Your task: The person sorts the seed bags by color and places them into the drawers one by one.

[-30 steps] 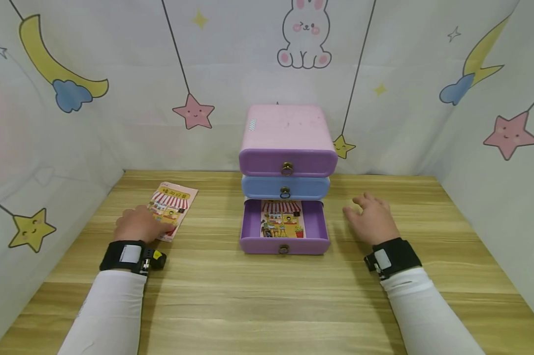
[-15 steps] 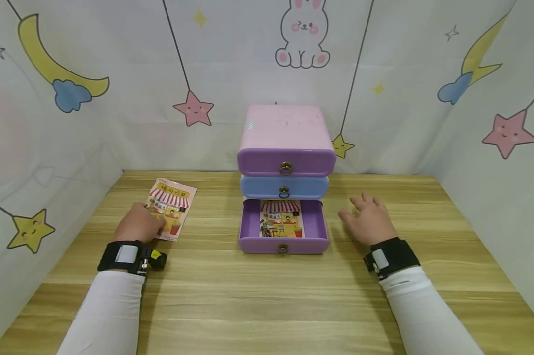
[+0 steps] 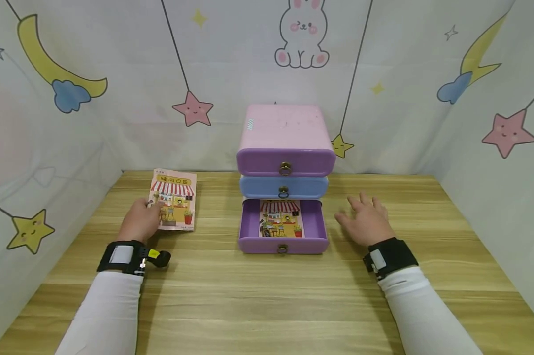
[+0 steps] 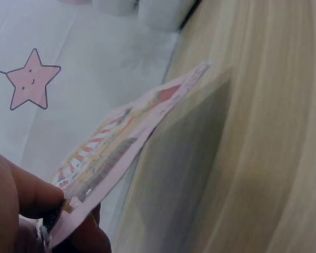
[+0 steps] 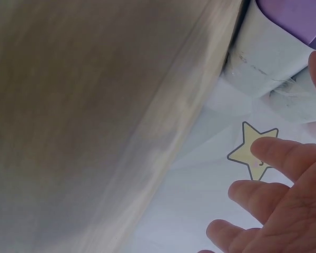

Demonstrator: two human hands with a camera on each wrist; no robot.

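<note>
A flat pink packet [image 3: 178, 199] printed with a striped shop awning is pinched at its left edge by my left hand [image 3: 139, 220]. In the left wrist view the packet [image 4: 131, 132] tilts up off the table, thumb on its printed face and fingers beneath. My right hand [image 3: 366, 222] is to the right of the drawer unit [image 3: 289, 125], fingers spread and holding nothing. The unit's bottom purple drawer [image 3: 283, 245] is pulled out. A similar shop-printed packet [image 3: 281, 219] lies flat inside it.
Above the pulled-out drawer, the blue drawer [image 3: 267, 187] and the top purple drawer [image 3: 262, 162] are closed. The unit stands at the back of a wood-grain table [image 3: 267, 305]. A white printed curtain [image 3: 231, 59] surrounds the back and sides.
My left hand has taken hold of the pink packet's edge and lifted it from the table. The packet has turned straighter. My right hand has barely moved.
</note>
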